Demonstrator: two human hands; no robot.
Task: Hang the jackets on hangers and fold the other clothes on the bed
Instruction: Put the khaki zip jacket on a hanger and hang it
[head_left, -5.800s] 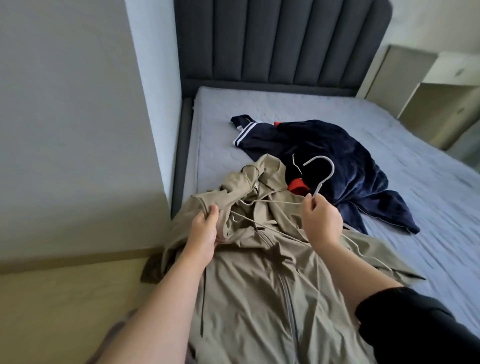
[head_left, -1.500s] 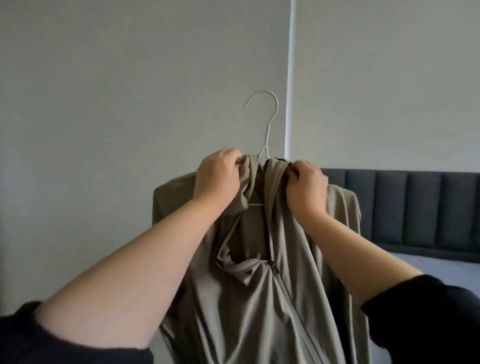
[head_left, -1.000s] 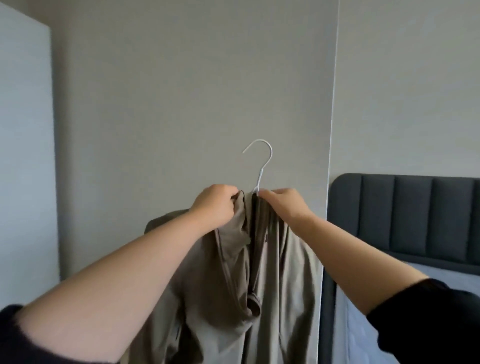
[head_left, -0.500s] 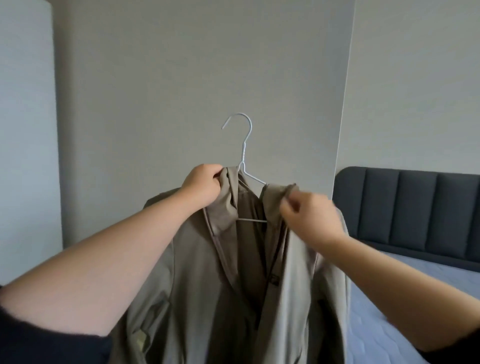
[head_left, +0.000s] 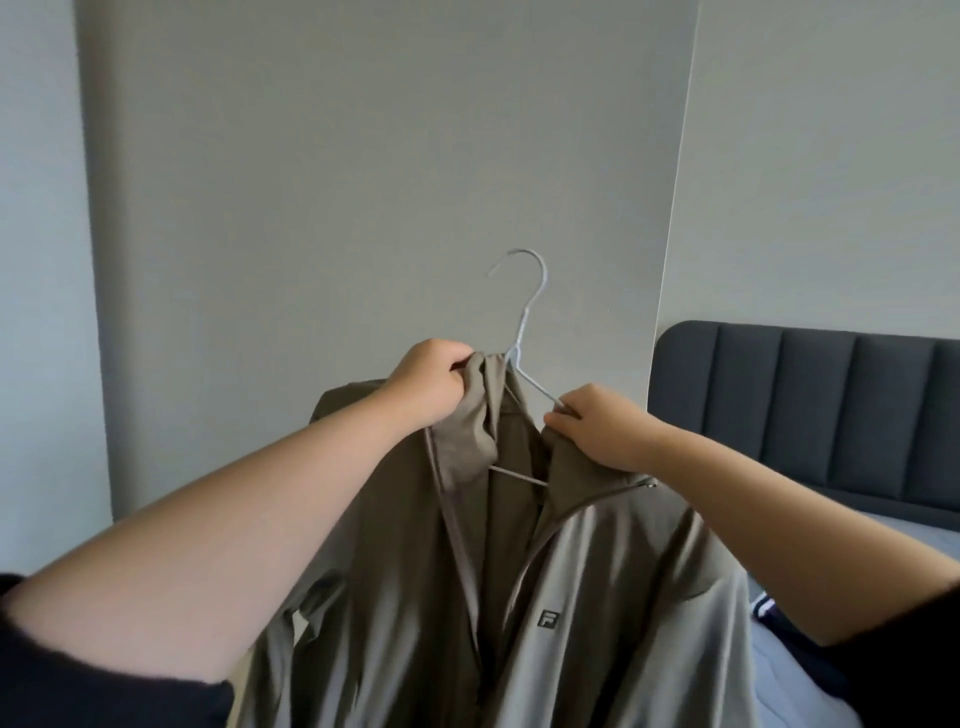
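Pose, left hand (head_left: 431, 384): raised, fingers curled tight round the bunched collar of the khaki jacket (head_left: 623, 597).
Pose, right hand (head_left: 597, 431): raised, fingers closed, pinching the wire hanger (head_left: 524, 314) arm at the opposite collar edge.
Jacket location: held in the air before the wall, draped on the hanger, hook upward.
Hidden: hanger ends inside the fabric; jacket hem cut off below; bed headboard (head_left: 805, 410) partly in view.

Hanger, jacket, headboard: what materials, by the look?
Thin white hanger: looks like coated metal wire, slim, smooth, evenly bent.
Khaki zip-up jacket: thin woven synthetic, probably; matte, soft drape, fine creases.
Dark grey channelled headboard: upholstered padding, fabric or faux leather; cannot tell which.
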